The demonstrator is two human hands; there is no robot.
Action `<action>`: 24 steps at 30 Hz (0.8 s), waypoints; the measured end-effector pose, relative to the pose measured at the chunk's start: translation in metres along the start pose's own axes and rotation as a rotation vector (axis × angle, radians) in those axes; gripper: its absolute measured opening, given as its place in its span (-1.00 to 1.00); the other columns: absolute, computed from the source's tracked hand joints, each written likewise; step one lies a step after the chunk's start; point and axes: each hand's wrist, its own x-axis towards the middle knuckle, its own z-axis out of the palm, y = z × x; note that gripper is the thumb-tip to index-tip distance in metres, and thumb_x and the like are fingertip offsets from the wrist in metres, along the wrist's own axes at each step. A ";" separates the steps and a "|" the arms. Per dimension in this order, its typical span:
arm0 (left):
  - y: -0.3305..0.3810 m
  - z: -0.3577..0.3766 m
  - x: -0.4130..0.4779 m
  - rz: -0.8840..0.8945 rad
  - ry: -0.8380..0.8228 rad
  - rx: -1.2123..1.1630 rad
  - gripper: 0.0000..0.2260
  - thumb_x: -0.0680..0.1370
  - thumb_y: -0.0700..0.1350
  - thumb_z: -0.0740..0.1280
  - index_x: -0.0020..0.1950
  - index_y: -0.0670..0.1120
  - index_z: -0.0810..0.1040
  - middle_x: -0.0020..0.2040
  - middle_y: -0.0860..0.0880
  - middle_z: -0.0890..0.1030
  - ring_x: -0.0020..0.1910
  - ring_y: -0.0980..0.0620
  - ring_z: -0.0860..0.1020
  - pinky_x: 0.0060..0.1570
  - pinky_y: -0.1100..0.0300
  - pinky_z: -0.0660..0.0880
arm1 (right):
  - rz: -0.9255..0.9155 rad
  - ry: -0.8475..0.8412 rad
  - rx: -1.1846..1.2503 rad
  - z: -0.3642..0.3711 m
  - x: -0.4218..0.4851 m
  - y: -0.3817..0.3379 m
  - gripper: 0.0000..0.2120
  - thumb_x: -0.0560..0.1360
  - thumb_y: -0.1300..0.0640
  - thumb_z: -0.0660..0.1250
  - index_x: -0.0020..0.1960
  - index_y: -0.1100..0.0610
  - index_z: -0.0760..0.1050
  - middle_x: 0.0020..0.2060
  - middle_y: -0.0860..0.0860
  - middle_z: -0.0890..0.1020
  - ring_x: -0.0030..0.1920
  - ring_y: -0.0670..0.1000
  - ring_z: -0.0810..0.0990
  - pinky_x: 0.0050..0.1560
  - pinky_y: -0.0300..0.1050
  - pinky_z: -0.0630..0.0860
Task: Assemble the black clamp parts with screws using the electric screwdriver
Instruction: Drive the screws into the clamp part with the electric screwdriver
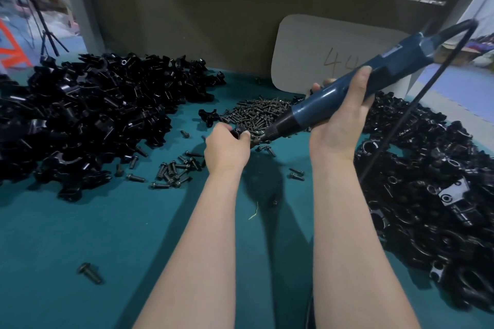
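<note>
My right hand (343, 117) grips the blue electric screwdriver (347, 89), which slants down to the left. Its black tip meets a small black clamp part (238, 132) that my left hand (227, 148) holds with curled fingers above the green table (120, 222). Most of the part is hidden by my fingers. A heap of dark screws (256, 112) lies just behind my hands. Loose black clamp parts are piled at the left (88, 115), and a second pile of black clamp pieces (433, 195) fills the right side.
Scattered screws (173, 171) lie left of my left wrist, and one lone screw (89, 273) sits near the front left. A grey card marked 44 (315, 56) leans against the brown back board. The screwdriver's black cable (417, 104) hangs down at the right.
</note>
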 end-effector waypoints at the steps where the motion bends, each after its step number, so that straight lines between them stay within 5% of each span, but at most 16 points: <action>1: 0.000 -0.001 0.001 0.010 -0.018 0.026 -0.64 0.57 0.03 0.33 0.31 -0.08 0.42 0.12 -0.11 0.62 0.01 -0.08 0.63 -0.06 0.13 0.48 | 0.002 -0.009 0.002 -0.001 0.000 -0.001 -0.65 0.62 -0.01 0.18 0.35 0.08 0.26 -0.12 0.05 0.49 -0.13 0.03 0.55 0.01 -0.09 0.55; 6: 0.002 -0.001 0.000 0.002 -0.089 -0.138 -0.68 0.56 -0.06 0.37 0.28 -0.14 0.49 0.21 -0.12 0.56 0.06 -0.12 0.60 0.11 -0.01 0.55 | -0.036 -0.072 0.007 -0.002 0.002 -0.010 -0.63 0.62 0.01 0.17 0.35 0.14 0.28 -0.20 0.02 0.50 -0.20 -0.01 0.55 -0.05 -0.13 0.53; 10: 0.001 -0.003 -0.001 0.106 -0.009 -0.046 -0.68 0.59 -0.10 0.31 0.35 -0.02 0.45 0.29 -0.07 0.51 -0.18 0.09 0.51 -0.17 0.22 0.44 | -0.108 -0.004 0.044 -0.002 0.006 -0.022 -0.63 0.61 0.00 0.18 0.35 0.13 0.26 -0.17 0.04 0.50 -0.19 -0.02 0.56 -0.04 -0.13 0.55; 13: 0.002 0.000 -0.006 0.156 -0.035 -0.004 -0.54 0.60 -0.11 0.30 0.48 -0.01 0.28 0.30 -0.08 0.50 -0.06 -0.01 0.52 -0.07 0.11 0.47 | -0.118 0.102 0.088 -0.004 0.007 -0.024 -0.50 0.60 0.00 0.22 0.44 0.14 0.15 0.03 0.08 0.48 -0.03 0.02 0.57 0.01 -0.17 0.57; 16: 0.003 0.005 -0.008 0.185 -0.086 -0.044 -0.47 0.59 -0.12 0.32 0.52 -0.03 0.20 0.10 -0.01 0.55 -0.22 0.16 0.48 -0.13 0.20 0.37 | -0.100 0.150 0.116 -0.004 0.009 -0.024 -0.48 0.59 0.06 0.25 0.46 0.14 0.11 0.14 0.07 0.46 0.14 0.07 0.52 0.07 -0.18 0.58; 21: 0.003 0.007 -0.006 0.189 -0.124 -0.071 -0.42 0.57 -0.04 0.35 0.52 -0.05 0.19 0.28 -0.06 0.54 -0.06 0.09 0.45 -0.05 0.24 0.33 | -0.077 0.169 0.104 -0.002 0.011 -0.018 -0.44 0.60 0.07 0.25 0.48 0.14 0.06 0.10 0.01 0.47 0.12 0.04 0.52 0.09 -0.15 0.58; 24: 0.004 0.008 -0.008 0.198 -0.116 -0.041 -0.43 0.56 0.01 0.36 0.51 -0.06 0.23 0.20 -0.05 0.56 -0.19 0.15 0.45 -0.15 0.27 0.31 | -0.074 0.160 0.078 0.000 0.010 -0.016 -0.42 0.60 0.06 0.24 0.49 0.13 0.03 0.15 0.00 0.46 0.12 0.02 0.54 0.06 -0.20 0.58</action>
